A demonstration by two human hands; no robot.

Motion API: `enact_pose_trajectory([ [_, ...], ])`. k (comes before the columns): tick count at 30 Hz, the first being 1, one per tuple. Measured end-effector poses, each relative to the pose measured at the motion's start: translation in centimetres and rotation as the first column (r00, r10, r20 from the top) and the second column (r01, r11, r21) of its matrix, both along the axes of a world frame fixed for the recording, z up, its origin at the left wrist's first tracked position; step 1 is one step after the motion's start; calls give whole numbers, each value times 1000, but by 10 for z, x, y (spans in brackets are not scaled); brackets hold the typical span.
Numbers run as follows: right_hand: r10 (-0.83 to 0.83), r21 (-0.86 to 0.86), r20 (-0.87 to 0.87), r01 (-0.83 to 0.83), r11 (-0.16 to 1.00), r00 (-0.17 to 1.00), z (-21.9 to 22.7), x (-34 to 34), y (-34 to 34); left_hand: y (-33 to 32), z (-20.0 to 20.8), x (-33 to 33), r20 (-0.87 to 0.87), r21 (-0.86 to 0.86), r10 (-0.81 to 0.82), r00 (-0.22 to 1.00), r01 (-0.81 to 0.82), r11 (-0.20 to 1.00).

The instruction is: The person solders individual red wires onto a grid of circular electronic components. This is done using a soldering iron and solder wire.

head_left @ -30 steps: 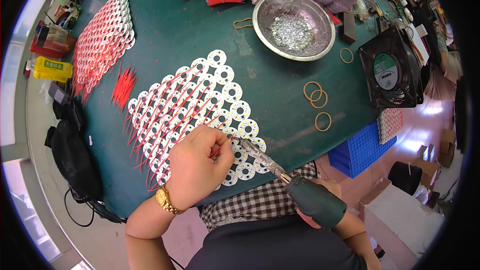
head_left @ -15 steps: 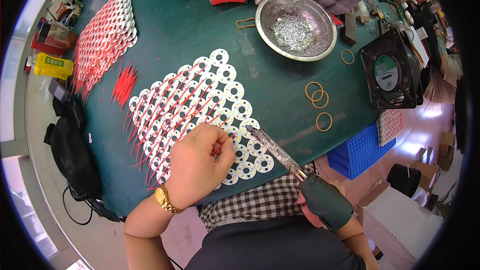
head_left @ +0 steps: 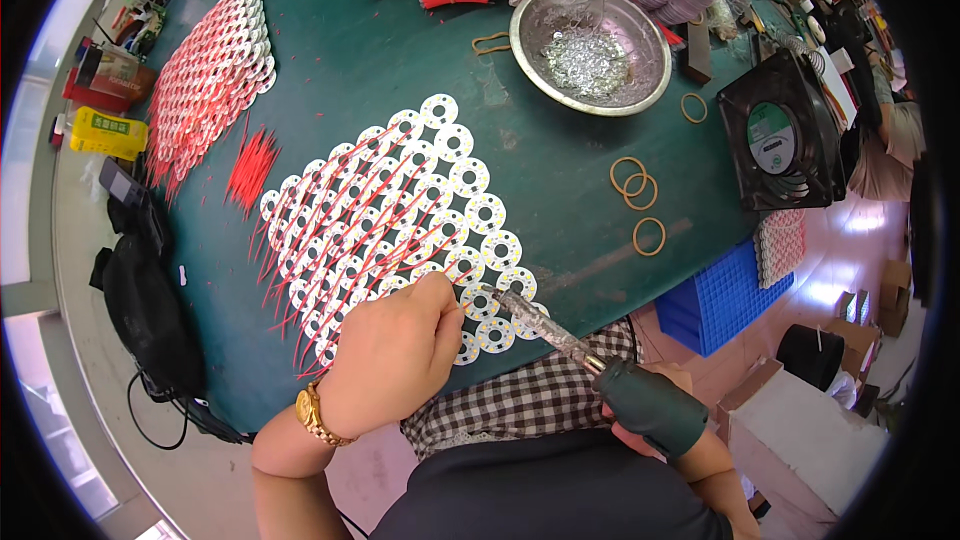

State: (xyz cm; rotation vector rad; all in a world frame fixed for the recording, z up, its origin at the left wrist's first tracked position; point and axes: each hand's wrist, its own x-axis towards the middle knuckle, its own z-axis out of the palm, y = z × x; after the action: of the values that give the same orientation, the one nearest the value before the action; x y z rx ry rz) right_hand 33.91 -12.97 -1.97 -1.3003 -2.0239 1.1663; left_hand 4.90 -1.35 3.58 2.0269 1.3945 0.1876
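A sheet of round white LED circuit boards (head_left: 487,212) lies on the green table, with thin red wires (head_left: 350,202) standing across much of it. My left hand (head_left: 400,345), a gold watch on its wrist, is closed in a pinch over the sheet's near part. Red wire showed between its fingers a moment ago; now the fingers mostly hide it. My right hand (head_left: 676,376) grips the dark handle of a soldering iron (head_left: 560,335). The iron's tip meets a board just right of my left fingertips.
Loose red wires (head_left: 252,170) and another wired board sheet (head_left: 215,80) lie to the left. A metal bowl (head_left: 640,100) with silvery bits stands behind, near rubber bands (head_left: 649,237). A black fan (head_left: 783,135) is at the right, above a blue crate (head_left: 712,302).
The soldering iron's tip has moved left and nearer to me, onto another board. My left hand has turned, its fingers now covering the red wire.
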Motion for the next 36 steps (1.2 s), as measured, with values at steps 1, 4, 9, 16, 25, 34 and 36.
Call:
enact_pose_trajectory([
  [1,-1,-1,1,1,1000,1000,-1,0,-1,0,0,0,-6,5,4,1000,-3,1000],
  [4,-9,104,37,5,995,999,-7,0,-4,1,0,0,-8,0,23,1000,-23,1000],
  [9,-6,154,36,0,988,999,-11,0,-7,3,0,-1,55,-46,55,997,-53,998],
  [16,8,206,-98,12,979,995,-6,-4,2,2,0,3,-9,20,15,1000,-15,1000],
  [25,4,91,88,-12,996,996,3,-5,3,1,-3,5,-26,53,44,999,-43,998],
  [34,44,110,-16,-42,993,999,11,-3,8,-3,-3,6,-44,70,57,997,-54,996],
  [36,-49,-36,125,54,998,991,10,-1,2,-2,0,3,-46,71,58,997,-55,996],
])
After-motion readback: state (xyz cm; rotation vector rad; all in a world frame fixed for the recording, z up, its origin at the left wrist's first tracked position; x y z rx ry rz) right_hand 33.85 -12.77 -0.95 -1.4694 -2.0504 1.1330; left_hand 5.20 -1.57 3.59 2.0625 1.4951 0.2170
